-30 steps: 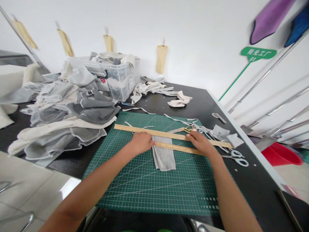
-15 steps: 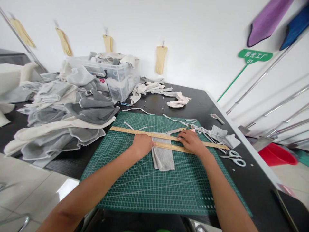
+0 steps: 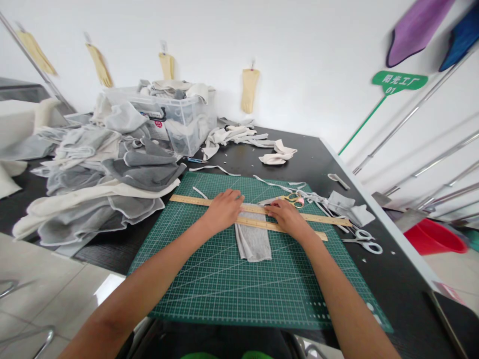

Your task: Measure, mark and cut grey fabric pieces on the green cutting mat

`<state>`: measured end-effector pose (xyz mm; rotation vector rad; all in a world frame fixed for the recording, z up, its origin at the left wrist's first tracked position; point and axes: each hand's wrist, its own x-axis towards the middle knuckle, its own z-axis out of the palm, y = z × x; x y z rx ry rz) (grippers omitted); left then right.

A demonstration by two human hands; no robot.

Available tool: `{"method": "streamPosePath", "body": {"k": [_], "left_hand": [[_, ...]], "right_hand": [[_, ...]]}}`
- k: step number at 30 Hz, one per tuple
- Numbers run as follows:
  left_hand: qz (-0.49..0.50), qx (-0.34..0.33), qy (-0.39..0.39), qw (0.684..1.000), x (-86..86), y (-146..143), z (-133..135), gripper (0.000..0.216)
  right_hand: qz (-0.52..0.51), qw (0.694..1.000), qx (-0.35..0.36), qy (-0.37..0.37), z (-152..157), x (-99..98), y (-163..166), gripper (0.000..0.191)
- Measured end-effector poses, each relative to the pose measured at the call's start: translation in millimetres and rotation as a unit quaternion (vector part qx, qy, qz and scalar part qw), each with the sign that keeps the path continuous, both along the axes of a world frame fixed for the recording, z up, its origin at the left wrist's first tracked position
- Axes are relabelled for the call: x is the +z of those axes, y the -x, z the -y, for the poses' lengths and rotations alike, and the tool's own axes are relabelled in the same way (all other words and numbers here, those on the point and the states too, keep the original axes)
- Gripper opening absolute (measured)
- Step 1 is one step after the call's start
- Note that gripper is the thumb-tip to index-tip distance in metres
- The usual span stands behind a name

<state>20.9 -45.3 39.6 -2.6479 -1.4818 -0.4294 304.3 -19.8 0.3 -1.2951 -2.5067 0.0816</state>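
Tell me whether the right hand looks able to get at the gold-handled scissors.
Probably yes: the gold-handled scissors lie just beyond the right hand, and nothing seems to cover their handles. The hand is on the farther ruler, so it would likely have to lift off first.

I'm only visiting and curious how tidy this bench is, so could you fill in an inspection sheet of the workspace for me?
Surface: green cutting mat on a black table.
Job's things: upper wooden ruler and lower wooden ruler lie across a grey cloth.
Clutter: gold-handled scissors, white-handled scissors and fabric scraps on the right; heaped cloths and a filled plastic bin on the left.
Hands: left hand over the upper wooden ruler; right hand over both, its exact grip unclear.
Cables: nothing seen.
Surroundings: yellow gloves hanging on a white wall; red bucket at right.
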Motion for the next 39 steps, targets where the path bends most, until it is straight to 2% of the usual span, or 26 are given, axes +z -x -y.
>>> {"method": "streamPosePath", "body": {"k": [1,3,8,13,15,17,19,22,27,30,34,37,39], "left_hand": [[0.001,-0.037,0.007,0.999,-5.2,-0.4,-2.9,0.024],[-0.001,-0.052,0.032,0.998,-14.9,-1.3,-8.1,0.020],[0.019,0.010,0.061,0.998,-25.2,-3.3,-17.5,0.017],[0.053,0.022,0.072,0.996,-26.1,-0.4,-27.5,0.021],[0.062,0.013,0.079,0.995,-27.2,2.4,-30.7,0.021],[0.064,-0.009,0.082,0.995,-28.1,5.3,-32.5,0.021],[0.061,-0.030,0.082,0.994,-28.1,7.8,-32.8,0.022],[0.052,-0.044,0.084,0.994,-26.8,11.1,-31.6,0.023],[0.050,-0.083,0.074,0.992,-24.7,18.2,-27.7,0.028],[0.091,-0.136,0.068,0.984,-18.7,21.8,-24.7,0.038],[0.150,-0.227,0.114,0.956,-4.5,22.9,-17.5,0.032],[0.142,-0.252,0.161,0.944,0.3,24.4,-6.3,0.037],[0.123,-0.263,0.187,0.938,-1.6,27.6,4.3,0.044]], "right_hand": [[0.004,1.000,-0.004,-0.002,0.0,-0.7,1.4,0.029],[0.015,0.999,-0.028,-0.010,1.1,-2.1,4.8,0.028],[0.041,0.990,-0.124,-0.046,9.8,-3.9,17.1,0.023],[0.025,0.978,-0.189,-0.083,20.8,7.9,29.4,0.018],[-0.003,0.986,-0.150,-0.071,26.8,17.0,36.5,0.019],[-0.043,0.998,-0.047,-0.002,34.2,25.4,46.1,0.020],[-0.069,0.994,0.047,0.077,42.4,30.5,57.0,0.020],[-0.061,0.984,0.094,0.139,53.1,31.8,70.1,0.019],[-0.054,0.978,0.114,0.164,57.6,29.6,76.0,0.021],[-0.067,0.979,0.094,0.166,55.6,28.6,75.5,0.017],[-0.056,0.992,0.011,0.110,52.2,24.8,73.0,0.005],[-0.005,0.998,-0.025,0.054,50.2,21.0,69.8,0.009],[0.011,0.999,-0.027,0.044,49.8,18.8,68.5,0.010]]}}
